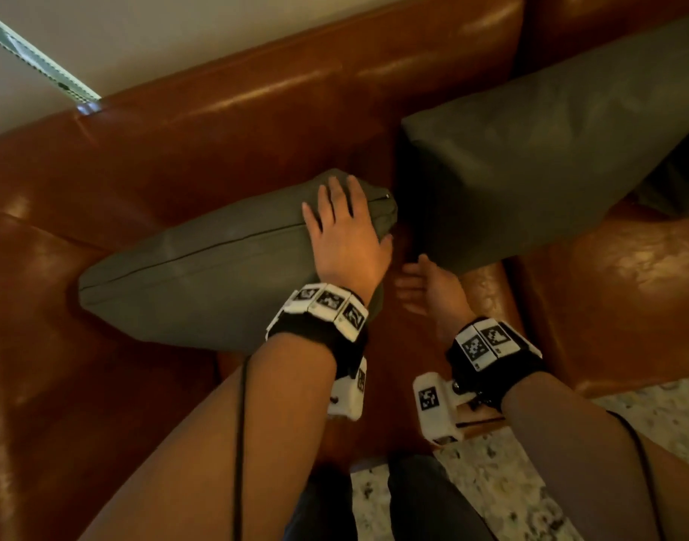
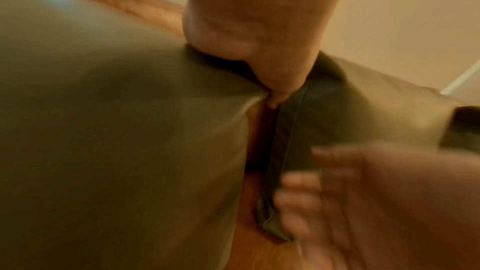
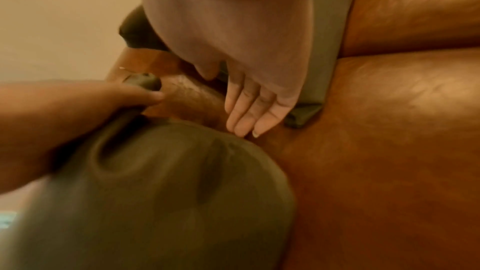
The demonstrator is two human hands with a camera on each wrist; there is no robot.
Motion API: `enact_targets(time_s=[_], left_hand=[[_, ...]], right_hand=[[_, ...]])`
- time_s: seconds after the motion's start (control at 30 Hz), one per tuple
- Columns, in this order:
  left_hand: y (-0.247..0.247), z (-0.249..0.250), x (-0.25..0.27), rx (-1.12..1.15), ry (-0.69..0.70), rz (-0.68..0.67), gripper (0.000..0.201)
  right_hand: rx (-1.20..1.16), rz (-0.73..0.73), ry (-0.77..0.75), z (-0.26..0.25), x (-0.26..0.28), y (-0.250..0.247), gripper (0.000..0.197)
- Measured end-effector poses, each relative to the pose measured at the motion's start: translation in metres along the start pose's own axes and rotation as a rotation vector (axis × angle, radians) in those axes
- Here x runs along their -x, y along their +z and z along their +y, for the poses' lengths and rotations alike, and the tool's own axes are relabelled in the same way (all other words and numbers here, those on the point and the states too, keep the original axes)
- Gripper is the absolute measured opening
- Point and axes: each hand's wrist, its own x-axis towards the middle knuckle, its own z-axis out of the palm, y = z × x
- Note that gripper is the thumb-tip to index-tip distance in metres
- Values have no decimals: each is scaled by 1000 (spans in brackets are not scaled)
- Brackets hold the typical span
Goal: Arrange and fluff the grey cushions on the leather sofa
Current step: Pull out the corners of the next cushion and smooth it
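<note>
A grey cushion (image 1: 202, 275) lies on its side across the seat of the brown leather sofa (image 1: 112, 158), its long seam running up toward a zipped corner that points at the backrest. A second, larger grey cushion (image 1: 530, 165) leans against the backrest to the right, its lower corner coming down close to the first cushion's zipped end, so that only a narrow wedge of bare leather shows between the two. The left hand (image 1: 344, 232) lies palm down over the right end of the lying cushion, fingers spread and straight over the top and the thumb hooked round the near edge; the right wrist view shows the cover dented under that hand's fingers, so the hand presses rather than grips. The right hand (image 1: 422, 285) hangs in the gap, palm turned up and fingers held straight and together, holding nothing; whether its fingertips touch the lower edge of the leaning cushion cannot be told. In the left wrist view everything is smeared by blur and only the thumb against the seam can be made out. Left of the lying cushion the seat runs on as open leather toward the armrest, and a further stretch of seat shows at the right beyond the leaning cushion. Both forearms reach in from below, each with a black wrist band (image 1: 323, 329) carrying white marker tiles, over a speckled floor (image 1: 491, 486).
</note>
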Motion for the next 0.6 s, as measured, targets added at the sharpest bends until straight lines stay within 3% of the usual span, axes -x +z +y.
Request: enact_targets(time_s=[0.17, 0.4, 0.53, 0.6], left_hand=[[-17, -9, 11, 65, -40, 58, 63], [-85, -79, 85, 260, -80, 189, 53], [-117, -109, 116, 591, -201, 377, 33], [-124, -119, 128, 768, -249, 423, 24]], right_hand=[[111, -17, 224, 44, -8, -27, 30], [89, -11, 321, 46, 11, -17, 31], [19, 13, 318, 48, 21, -7, 29], [-76, -21, 363, 23, 60, 4, 31]])
